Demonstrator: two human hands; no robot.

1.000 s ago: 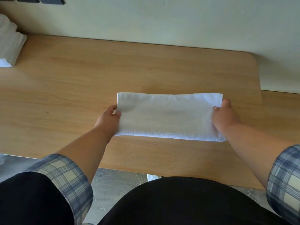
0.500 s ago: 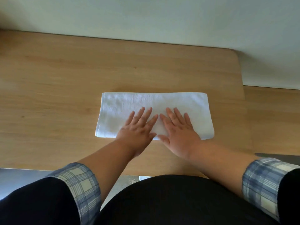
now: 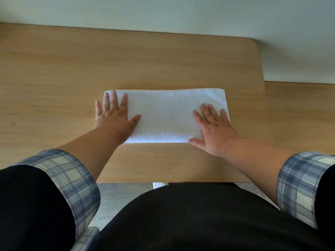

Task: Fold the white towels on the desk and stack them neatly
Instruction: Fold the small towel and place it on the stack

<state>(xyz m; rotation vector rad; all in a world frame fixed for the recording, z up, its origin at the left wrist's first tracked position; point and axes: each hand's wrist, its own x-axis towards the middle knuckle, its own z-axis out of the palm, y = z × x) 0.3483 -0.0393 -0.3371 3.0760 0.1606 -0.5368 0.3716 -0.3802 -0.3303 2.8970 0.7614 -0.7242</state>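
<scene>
My grip is released: my left hand (image 3: 114,118) presses flat, fingers spread, on the left end of the folded white terry towel (image 3: 165,116), and my right hand (image 3: 214,130) on its right end. The towel lies flat on the light wooden bench (image 3: 163,60).

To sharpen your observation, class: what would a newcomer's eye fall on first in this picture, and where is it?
First comes the white towel, folded into a long strip and lying flat near the middle of the wooden desk. Next come the left hand, pressed flat on the towel's left end, and the right hand, flat on its right end.
</scene>
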